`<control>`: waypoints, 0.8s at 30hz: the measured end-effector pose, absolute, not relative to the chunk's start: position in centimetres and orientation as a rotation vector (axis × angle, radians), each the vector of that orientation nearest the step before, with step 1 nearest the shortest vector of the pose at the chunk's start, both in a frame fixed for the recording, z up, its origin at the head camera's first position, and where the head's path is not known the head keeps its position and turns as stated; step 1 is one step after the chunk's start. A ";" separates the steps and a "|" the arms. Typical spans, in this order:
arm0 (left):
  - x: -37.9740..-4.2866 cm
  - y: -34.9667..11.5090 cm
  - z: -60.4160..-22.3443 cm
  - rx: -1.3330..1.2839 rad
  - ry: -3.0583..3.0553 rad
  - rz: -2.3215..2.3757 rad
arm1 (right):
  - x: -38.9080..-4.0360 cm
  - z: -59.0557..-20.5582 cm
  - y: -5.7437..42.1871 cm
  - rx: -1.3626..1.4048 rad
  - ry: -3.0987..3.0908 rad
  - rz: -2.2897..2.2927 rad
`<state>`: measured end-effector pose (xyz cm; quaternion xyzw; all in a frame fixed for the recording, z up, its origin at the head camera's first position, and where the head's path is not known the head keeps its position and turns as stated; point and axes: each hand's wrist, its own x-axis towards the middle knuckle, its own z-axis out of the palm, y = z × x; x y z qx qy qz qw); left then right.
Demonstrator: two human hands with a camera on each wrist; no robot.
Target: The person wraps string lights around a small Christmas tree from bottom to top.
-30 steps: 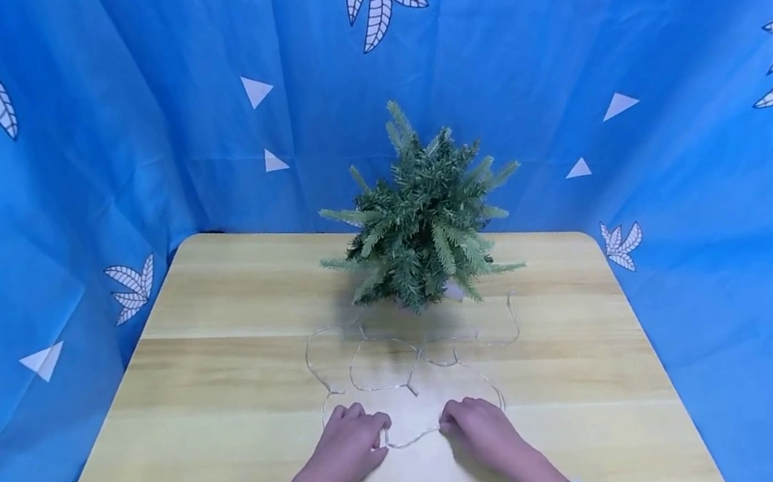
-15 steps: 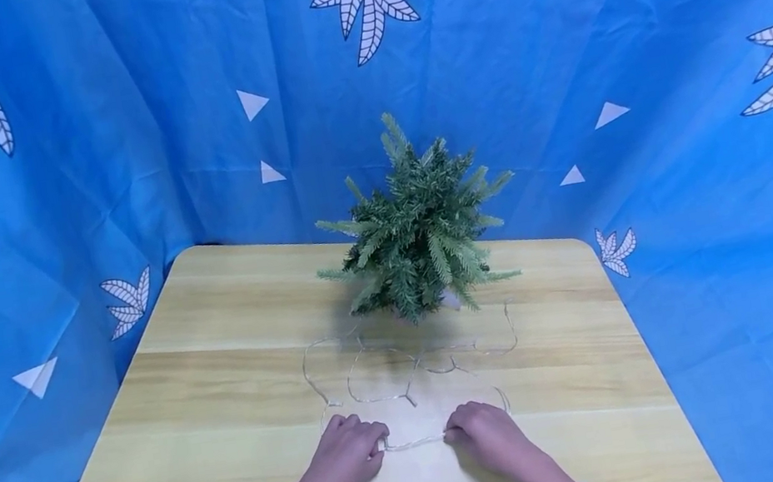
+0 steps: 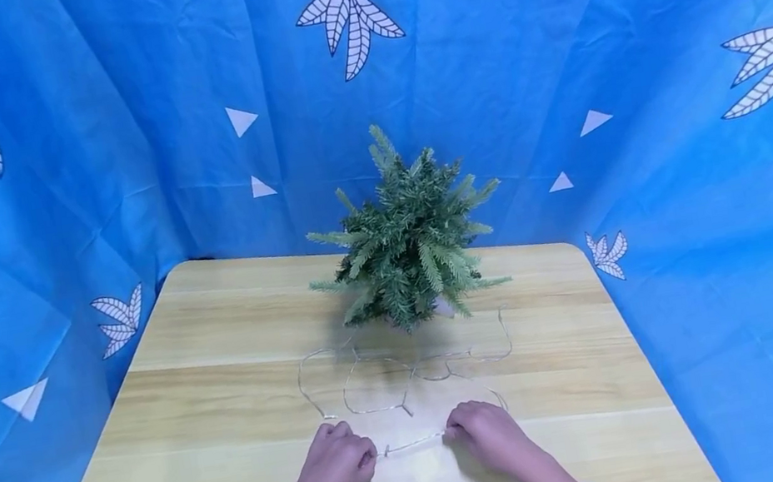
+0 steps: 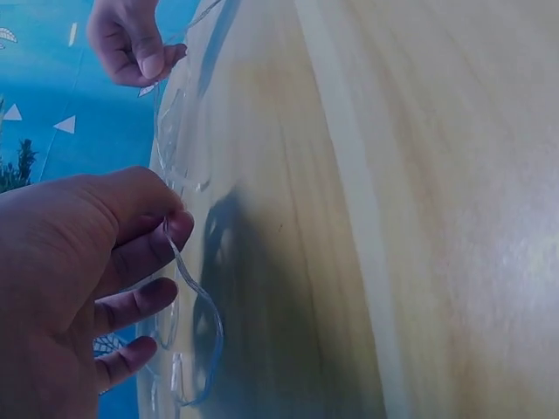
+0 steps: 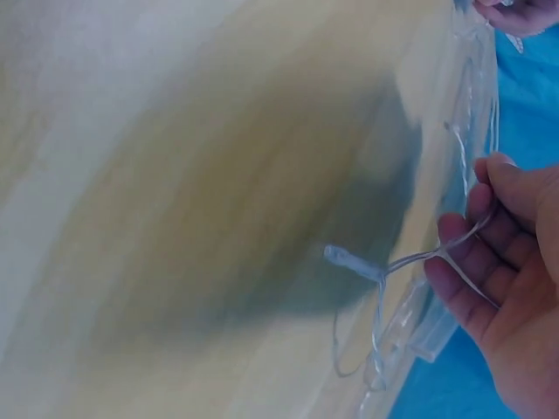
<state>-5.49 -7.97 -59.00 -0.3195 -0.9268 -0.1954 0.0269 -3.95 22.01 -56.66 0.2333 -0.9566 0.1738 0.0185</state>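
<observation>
A thin string of fairy lights (image 3: 414, 442) with clear wire runs between my two hands near the front of the table. My left hand (image 3: 333, 470) pinches it between thumb and index finger; in the left wrist view a loop of the wire (image 4: 214, 319) hangs below the pinch. My right hand (image 3: 491, 437) pinches the other end of this stretch. In the right wrist view the wires cross its fingers, and a small clear bulb (image 5: 351, 261) sticks out beside them. More of the string lies in loose loops (image 3: 375, 409) on the wood behind the hands.
A small artificial fir tree (image 3: 406, 246) stands at the back of the light wooden table (image 3: 183, 442), behind the loops. Blue curtains (image 3: 478, 49) with leaf and triangle prints hang around the back and sides. A clear plastic piece (image 5: 433, 330) shows beneath the right hand.
My left hand has shifted a little left, and the stretch of wire between the hands has gone from sagging to nearly straight. The head view has tilted slightly upward.
</observation>
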 end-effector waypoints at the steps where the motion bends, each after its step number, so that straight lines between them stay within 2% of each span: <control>1: -5.5 -8.1 -59.0 -0.989 -2.848 -0.603 | -4.0 -56.5 22.1 0.715 -2.972 0.540; 24: -7.8 -11.7 -56.5 -0.863 -2.811 -0.625 | -6.2 -51.9 27.2 0.378 -2.817 0.487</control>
